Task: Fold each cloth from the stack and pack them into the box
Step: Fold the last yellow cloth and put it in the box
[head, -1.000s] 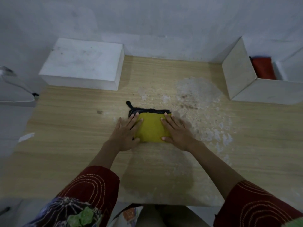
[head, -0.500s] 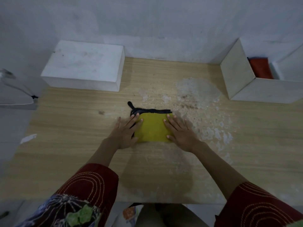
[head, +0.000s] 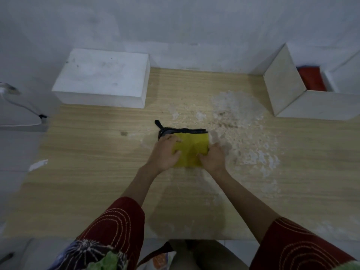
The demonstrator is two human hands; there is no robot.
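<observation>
- Head view: a small yellow cloth (head: 191, 151) with a dark trim along its far edge lies folded into a compact rectangle in the middle of the wooden table (head: 87, 162).
- The left hand (head: 165, 152) grips the cloth's left edge, fingers curled over it and the thumb on the yellow top.
- The right hand (head: 213, 158) pinches the near right corner, its fingers bent round the edge. The two hands sit apart, one at each side of the cloth, both clamped on it.
- An open white box (head: 282, 84) stands at the far right of the table, well apart from the cloth. A folded red cloth (head: 311, 78) already lies inside it.
- A closed white block (head: 103, 75) stands at the far left against the wall. No stack of unfolded cloths shows anywhere in this view, so I cannot tell how many remain.
- Progress, as a judgement: at least one cloth is packed, and the yellow one looks fully folded but is not yet in the box.
- What is left for this cloth is to lift it without letting the layers spring open, carry it to the right and lay it beside or upon the red one.
- The thick folded stack may slip apart if only the top layer is held.
</observation>
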